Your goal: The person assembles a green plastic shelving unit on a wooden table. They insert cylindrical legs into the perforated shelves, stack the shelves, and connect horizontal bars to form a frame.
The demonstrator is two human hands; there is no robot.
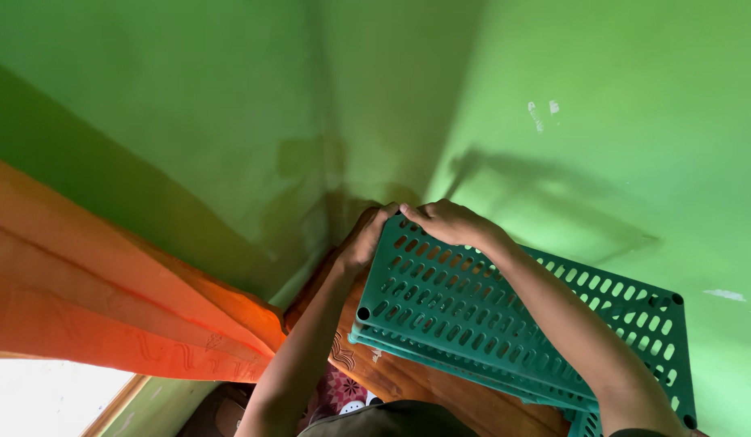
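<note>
A stack of teal plastic shelf panels (472, 324) with rows of slotted holes rests tilted on a wooden surface (408, 380) in a room corner. My left hand (361, 241) grips the stack's far left corner, fingers curled over the edge. My right hand (452, 222) lies over the top far edge of the upper panel, fingers wrapped around it. Both forearms reach up from the bottom of the view, and the right one crosses over the panels.
Green walls (229, 121) meet in a corner just behind the panels. An orange curtain (108, 299) hangs at the left beside a bright window (43, 400). Below the wood a patterned red cloth (343, 388) shows.
</note>
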